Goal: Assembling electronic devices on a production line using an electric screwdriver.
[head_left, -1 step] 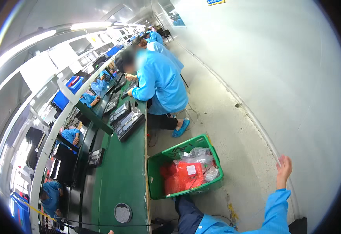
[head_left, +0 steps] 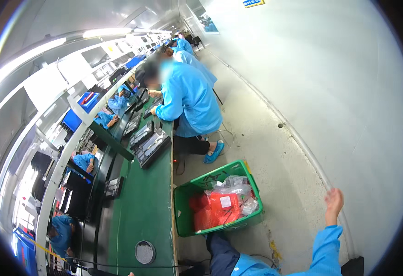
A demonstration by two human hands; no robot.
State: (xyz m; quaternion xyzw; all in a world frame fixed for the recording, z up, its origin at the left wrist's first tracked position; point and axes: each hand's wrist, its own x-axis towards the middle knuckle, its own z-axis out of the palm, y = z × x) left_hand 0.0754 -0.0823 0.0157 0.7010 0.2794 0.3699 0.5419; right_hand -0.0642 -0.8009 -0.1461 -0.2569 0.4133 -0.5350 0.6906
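My right hand [head_left: 334, 201] is raised at the right, over the floor near the wall, at the end of a blue sleeve. It looks open, with loosely bent, slightly blurred fingers and no object in it. Only a sliver of skin, seemingly my left hand [head_left: 131, 274], shows at the bottom edge; its fingers are hidden. Nearest to that sliver is a round grey dish [head_left: 145, 252] of small pale pieces on the green bench [head_left: 137, 216]. A green crate [head_left: 220, 227] beside my leg holds red bags [head_left: 224, 214] and clear plastic bags [head_left: 236, 185].
Dark flat electronic units [head_left: 153, 147] lie farther along the bench. A co-worker in blue [head_left: 190, 94] bends over it, with others beyond and across. A white post frame [head_left: 72, 108] carries a blue bin [head_left: 87, 100]. A pale wall [head_left: 339, 92] runs along the right.
My right hand has dropped slightly, and its fingers look a little more bent. Nothing else has visibly moved.
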